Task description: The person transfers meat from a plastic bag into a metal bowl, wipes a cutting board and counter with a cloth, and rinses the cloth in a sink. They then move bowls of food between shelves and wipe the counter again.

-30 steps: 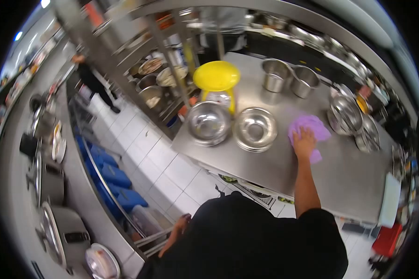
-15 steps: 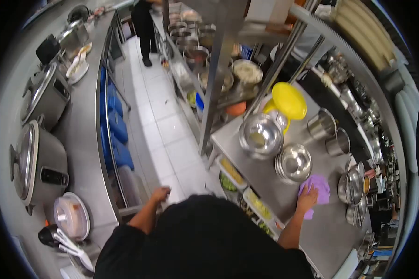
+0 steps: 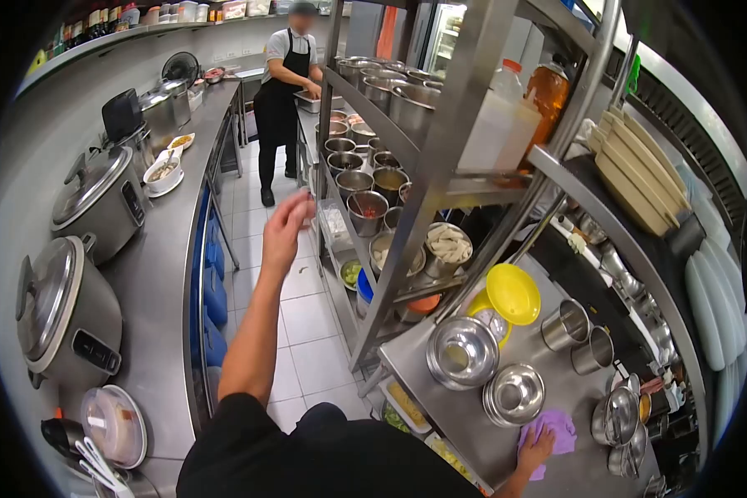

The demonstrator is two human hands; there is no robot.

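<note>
My left hand (image 3: 289,226) is raised over the aisle, smeared by motion, with loosely stretched fingers and nothing visible in it. On the steel table (image 3: 440,415) at right, my right hand (image 3: 537,448) presses on a crumpled purple cloth (image 3: 559,432), fingers over its left part. Just beyond the cloth stand stacked steel bowls (image 3: 519,395) and a larger set of nested steel bowls (image 3: 463,353). Yellow plastic bowls (image 3: 513,295) sit behind these, beside two steel pots (image 3: 565,324). Steel pans (image 3: 616,417) are to the right of the cloth.
A steel shelf rack (image 3: 427,183) with many pots rises ahead. Rice cookers (image 3: 70,307) and a covered plate (image 3: 112,425) line the left counter (image 3: 162,290). A person in a black apron (image 3: 284,91) stands far down the tiled aisle (image 3: 303,319), hands at a tray.
My left hand has risen from low beside my body to up over the aisle. The view has tilted upward, showing more of the co-worker and rack. My right hand stays on the cloth.
</note>
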